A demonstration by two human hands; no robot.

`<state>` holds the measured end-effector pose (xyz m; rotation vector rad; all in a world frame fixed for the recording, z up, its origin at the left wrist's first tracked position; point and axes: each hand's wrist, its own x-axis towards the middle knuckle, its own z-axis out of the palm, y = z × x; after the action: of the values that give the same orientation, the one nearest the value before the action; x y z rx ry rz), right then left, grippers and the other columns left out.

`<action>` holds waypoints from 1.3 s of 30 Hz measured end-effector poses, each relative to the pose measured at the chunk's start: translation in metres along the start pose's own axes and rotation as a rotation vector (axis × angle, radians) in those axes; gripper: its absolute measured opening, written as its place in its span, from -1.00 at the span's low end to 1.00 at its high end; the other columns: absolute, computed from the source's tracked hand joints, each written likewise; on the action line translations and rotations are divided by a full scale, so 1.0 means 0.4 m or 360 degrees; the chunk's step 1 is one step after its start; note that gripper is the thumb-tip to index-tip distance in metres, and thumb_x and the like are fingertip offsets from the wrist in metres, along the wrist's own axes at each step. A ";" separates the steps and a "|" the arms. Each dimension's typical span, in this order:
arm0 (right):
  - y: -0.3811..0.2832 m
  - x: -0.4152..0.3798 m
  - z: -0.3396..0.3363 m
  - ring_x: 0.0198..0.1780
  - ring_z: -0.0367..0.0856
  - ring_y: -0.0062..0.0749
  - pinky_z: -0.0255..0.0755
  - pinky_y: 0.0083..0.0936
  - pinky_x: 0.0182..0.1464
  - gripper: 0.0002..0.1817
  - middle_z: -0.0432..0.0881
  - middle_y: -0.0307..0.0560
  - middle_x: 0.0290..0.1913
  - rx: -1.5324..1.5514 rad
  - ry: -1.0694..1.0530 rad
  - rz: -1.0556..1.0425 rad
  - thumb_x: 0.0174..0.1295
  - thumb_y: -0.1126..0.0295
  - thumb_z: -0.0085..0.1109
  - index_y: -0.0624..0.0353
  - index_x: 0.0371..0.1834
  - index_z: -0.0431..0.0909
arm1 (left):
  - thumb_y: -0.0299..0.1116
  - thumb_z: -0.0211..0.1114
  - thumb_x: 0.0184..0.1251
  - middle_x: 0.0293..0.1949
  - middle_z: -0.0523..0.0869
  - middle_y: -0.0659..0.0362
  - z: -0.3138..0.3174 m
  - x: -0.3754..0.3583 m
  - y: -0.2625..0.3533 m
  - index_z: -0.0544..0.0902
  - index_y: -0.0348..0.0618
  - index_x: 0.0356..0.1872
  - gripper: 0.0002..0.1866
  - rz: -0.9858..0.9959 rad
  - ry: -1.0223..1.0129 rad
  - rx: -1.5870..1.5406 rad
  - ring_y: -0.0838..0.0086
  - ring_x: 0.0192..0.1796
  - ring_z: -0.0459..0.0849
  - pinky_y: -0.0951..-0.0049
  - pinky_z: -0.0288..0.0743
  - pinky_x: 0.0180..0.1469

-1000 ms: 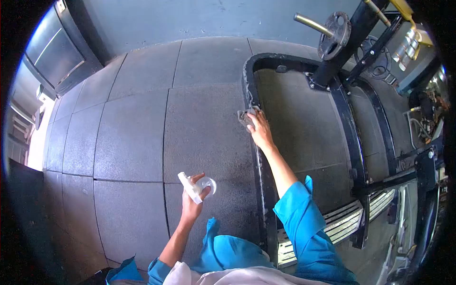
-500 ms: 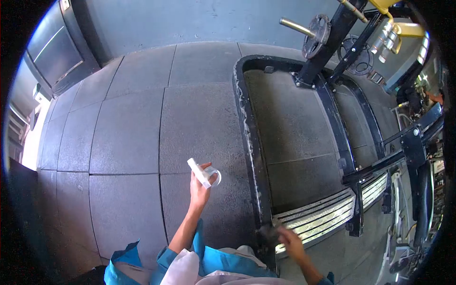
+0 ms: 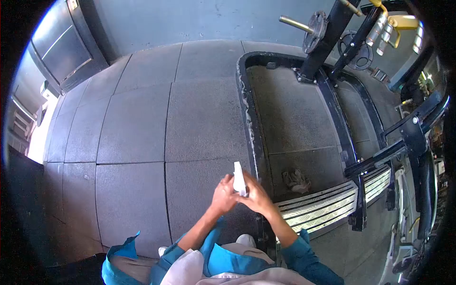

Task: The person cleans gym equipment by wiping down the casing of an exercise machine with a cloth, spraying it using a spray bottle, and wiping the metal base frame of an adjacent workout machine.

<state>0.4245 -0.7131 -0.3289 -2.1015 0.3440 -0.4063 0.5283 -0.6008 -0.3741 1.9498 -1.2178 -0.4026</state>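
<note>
Both my hands meet in front of my body around a spray bottle with a white head, seen from above; its body is mostly hidden by my fingers. My left hand is closed against its left side with the fingers curled. From the other side my right hand wraps the bottle, the thumb below the white head. Beyond my right hand, a crumpled greyish rag lies on the rubber mat inside the black machine frame.
A slatted metal footplate spans the machine's near end. Weight plates and a bar post stand at the back right. Rubber tiles cover the floor leftward, toward a dark door. Black machine arms rise at the right.
My right hand has come over to the spray bottle held by my left. The rag now lies on the mat within the frame. The bottle has moved right, nearer the machine.
</note>
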 end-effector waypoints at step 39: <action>0.081 0.206 -0.253 -0.45 0.56 -0.67 0.39 -0.64 -0.40 -0.55 0.60 -0.31 -0.49 0.0315 0.0567 0.0704 0.28 0.00 0.12 0.15 -0.03 0.64 | -0.24 0.23 0.32 0.15 0.53 -0.02 -0.157 0.025 0.032 0.52 -0.19 0.13 -0.59 -0.0703 0.0539 -0.0996 0.20 0.22 0.50 0.23 0.38 0.22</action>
<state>0.4542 -0.8391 -0.2926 -1.6939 0.9177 -0.5230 0.5642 -0.5840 -0.3229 1.6245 -0.3672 -0.5675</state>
